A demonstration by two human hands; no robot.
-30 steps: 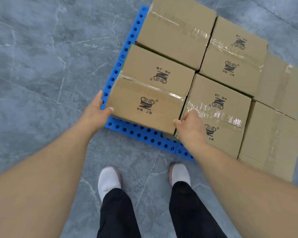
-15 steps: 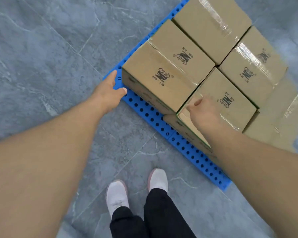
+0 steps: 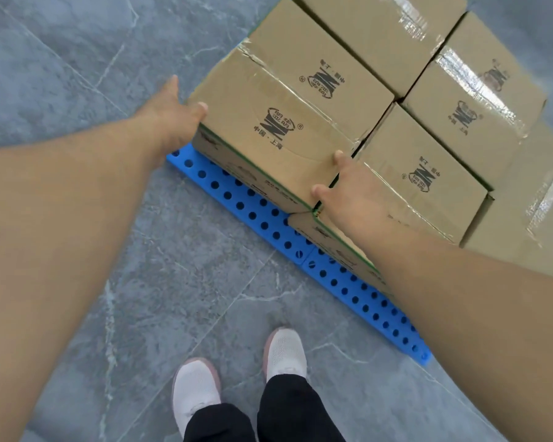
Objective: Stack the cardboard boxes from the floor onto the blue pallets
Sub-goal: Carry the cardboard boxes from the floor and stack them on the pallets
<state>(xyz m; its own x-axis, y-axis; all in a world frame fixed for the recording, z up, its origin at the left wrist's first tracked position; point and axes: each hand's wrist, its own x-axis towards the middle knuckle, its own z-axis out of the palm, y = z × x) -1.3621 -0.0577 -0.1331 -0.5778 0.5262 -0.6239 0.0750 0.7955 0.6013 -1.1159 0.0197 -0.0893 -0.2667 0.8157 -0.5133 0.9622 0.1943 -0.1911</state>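
A taped cardboard box (image 3: 281, 100) with a printed logo lies on top of another box at the near left corner of the blue perforated pallet (image 3: 253, 215). My left hand (image 3: 170, 119) lies flat against its left side, thumb over the top edge. At the box's near right corner, my right hand (image 3: 348, 189) has its fingers in the gap beside the neighbouring box (image 3: 428, 173) and its thumb on the front face. Several more boxes fill the pallet behind and to the right.
Grey marbled floor tiles (image 3: 77, 90) spread to the left and front of the pallet. My white shoes (image 3: 195, 390) stand on the floor just in front of the pallet's near edge. A lower box (image 3: 524, 218) sits at the far right.
Half a second ago both hands were off the box, the left on the pallet edge and the right above the neighbouring box. Now both are on the corner box again. The view has shifted.
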